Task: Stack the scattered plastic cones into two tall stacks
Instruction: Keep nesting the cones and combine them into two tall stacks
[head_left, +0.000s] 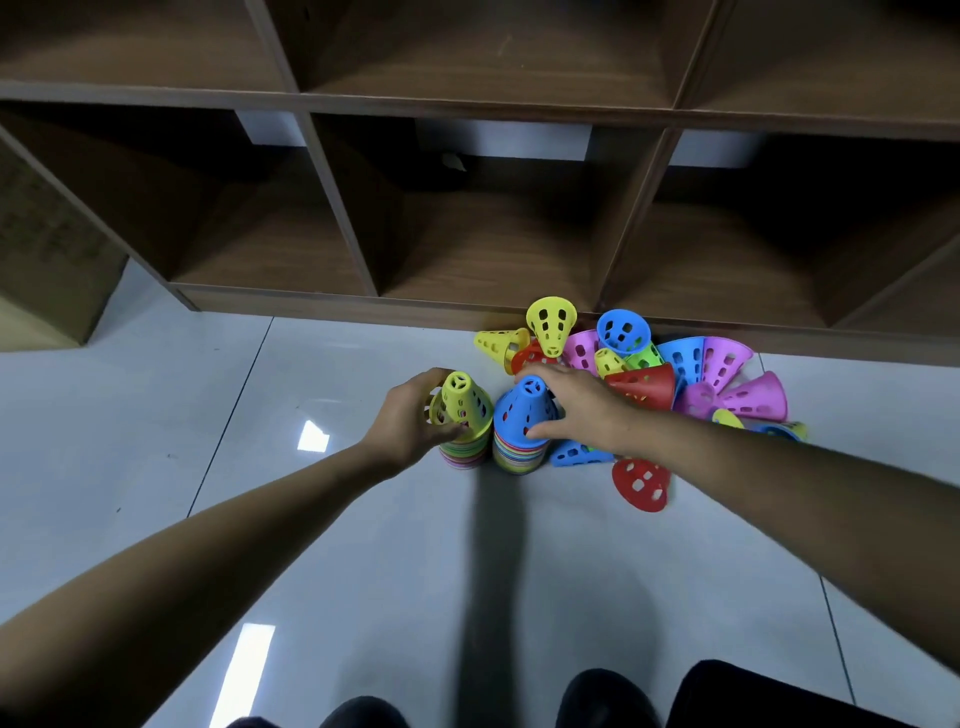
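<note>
Stacking is underway: left hand (410, 415) is gripping tilted yellow perforated plastic cone (464, 402), right hand (576, 402) is clasping blue perforated plastic cone (524, 410) between thumb and fingers; level yellow, press straight down

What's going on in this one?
A person is stacking perforated plastic cones on the floor. The left hand grips a tilted yellow cone atop the left stack; the right hand holds the blue cone topping the right stack. Many loose cones lie by the shelf unit.
</note>
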